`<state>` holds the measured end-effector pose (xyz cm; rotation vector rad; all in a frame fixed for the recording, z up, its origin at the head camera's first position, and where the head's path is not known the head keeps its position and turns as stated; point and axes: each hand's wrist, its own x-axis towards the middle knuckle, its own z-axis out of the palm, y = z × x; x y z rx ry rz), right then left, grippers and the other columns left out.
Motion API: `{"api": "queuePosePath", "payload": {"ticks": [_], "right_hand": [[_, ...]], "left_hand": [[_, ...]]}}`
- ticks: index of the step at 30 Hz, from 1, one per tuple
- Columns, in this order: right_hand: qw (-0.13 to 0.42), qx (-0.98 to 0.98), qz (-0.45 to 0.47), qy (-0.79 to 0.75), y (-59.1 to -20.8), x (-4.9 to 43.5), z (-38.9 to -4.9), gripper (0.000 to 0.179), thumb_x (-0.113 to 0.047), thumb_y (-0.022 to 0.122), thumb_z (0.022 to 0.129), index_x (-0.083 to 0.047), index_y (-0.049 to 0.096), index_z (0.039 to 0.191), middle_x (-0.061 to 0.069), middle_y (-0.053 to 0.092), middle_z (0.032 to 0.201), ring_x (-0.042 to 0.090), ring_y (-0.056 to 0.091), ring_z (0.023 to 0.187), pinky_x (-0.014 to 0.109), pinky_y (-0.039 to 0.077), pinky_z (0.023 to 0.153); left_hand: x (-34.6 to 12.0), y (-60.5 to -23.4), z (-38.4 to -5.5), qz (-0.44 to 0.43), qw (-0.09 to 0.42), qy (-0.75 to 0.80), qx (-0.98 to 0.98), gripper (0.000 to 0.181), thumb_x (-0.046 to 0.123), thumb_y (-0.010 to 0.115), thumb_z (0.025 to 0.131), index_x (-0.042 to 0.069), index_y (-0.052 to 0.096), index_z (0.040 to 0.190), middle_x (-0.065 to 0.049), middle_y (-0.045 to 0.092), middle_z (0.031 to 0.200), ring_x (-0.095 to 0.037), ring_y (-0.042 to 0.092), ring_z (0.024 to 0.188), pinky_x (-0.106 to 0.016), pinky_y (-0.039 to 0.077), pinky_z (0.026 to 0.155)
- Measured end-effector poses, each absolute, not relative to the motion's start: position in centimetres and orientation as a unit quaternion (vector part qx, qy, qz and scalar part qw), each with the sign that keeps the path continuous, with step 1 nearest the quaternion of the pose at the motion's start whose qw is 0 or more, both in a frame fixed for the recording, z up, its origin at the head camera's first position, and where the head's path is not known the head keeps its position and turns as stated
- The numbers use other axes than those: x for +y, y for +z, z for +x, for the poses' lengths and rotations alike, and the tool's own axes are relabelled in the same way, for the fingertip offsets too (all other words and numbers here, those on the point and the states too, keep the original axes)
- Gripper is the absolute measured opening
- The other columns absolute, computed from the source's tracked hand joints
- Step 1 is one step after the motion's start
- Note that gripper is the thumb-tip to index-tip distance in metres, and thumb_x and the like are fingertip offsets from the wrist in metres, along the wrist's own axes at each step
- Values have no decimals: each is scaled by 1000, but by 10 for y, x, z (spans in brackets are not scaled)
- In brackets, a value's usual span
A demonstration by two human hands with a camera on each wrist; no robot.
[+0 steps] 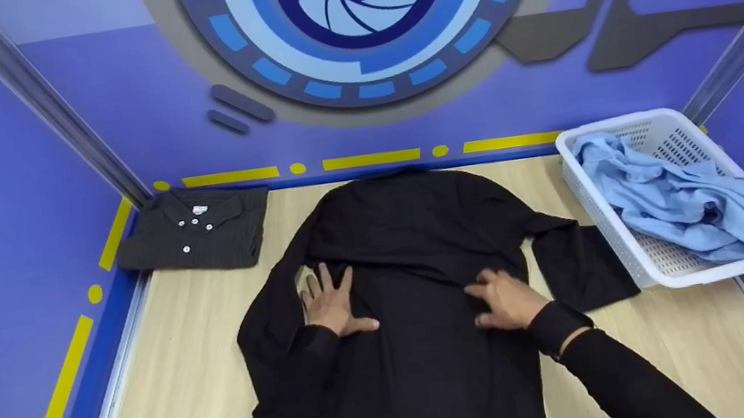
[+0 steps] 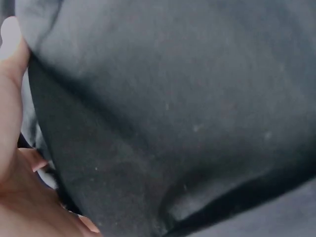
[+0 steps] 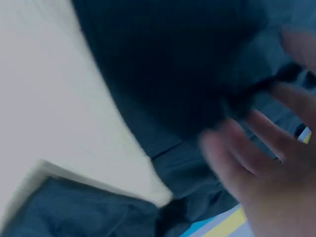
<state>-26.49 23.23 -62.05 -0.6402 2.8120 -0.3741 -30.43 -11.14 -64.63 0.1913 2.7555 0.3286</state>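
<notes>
A black long-sleeved shirt (image 1: 412, 232) lies spread on the wooden tabletop, collar toward the back wall, with creases across its middle. My left hand (image 1: 330, 309) rests on the shirt's left side, fingers spread and thumb out. In the left wrist view, dark cloth fills most of the picture beside the hand (image 2: 19, 187). Over the right side of the shirt is my right hand (image 1: 507, 298), its fingers loosely bent and pointing inward. The right wrist view shows that hand's blurred fingers (image 3: 237, 153) apart from each other, close over the cloth, with nothing gripped.
A folded dark grey buttoned shirt (image 1: 198, 227) sits at the back left corner. At the right stands a white plastic basket (image 1: 598, 219) holding a light blue garment (image 1: 695, 197); the black shirt's right sleeve (image 1: 583, 266) reaches its side. Blue printed walls (image 1: 129, 112) enclose the table (image 1: 170, 387).
</notes>
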Motion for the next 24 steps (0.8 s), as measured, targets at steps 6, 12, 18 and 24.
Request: {"api": "queuePosePath", "payload": {"ticks": [6,12,18,24], "right_hand": [[224,954,-166,-108,-617,238,-265,84,-18,83,84,-5,43,156,32,26,164,62,28,143,75,33,108],[185,963,-169,-98,-618,246,-264,75,-7,74,85,-2,45,154,34,25,162,62,29,142,75,32,108],[103,971,-205,-62,-620,235,-258,57,-11,80,81,4,63,134,33,49,139,56,51,120,68,47,92],[158,964,-200,-72,-621,231,-257,63,-16,80,84,6,59,139,36,48,141,57,51,122,67,49,94]], "left_hand": [[-120,-641,-272,102,178,137,969,126,60,91,68,16,25,165,-31,5,169,-57,11,152,-68,21,119],[-128,-640,-248,143,112,160,970,99,46,89,78,7,43,156,-31,23,164,-53,26,149,-63,30,117],[-149,-643,-247,11,-112,116,987,47,21,83,83,-1,63,119,-28,58,120,-48,57,108,-59,51,85],[-173,-640,-237,-132,-10,149,980,29,4,56,96,-15,59,118,-38,57,107,-54,61,96,-61,54,75]]}}
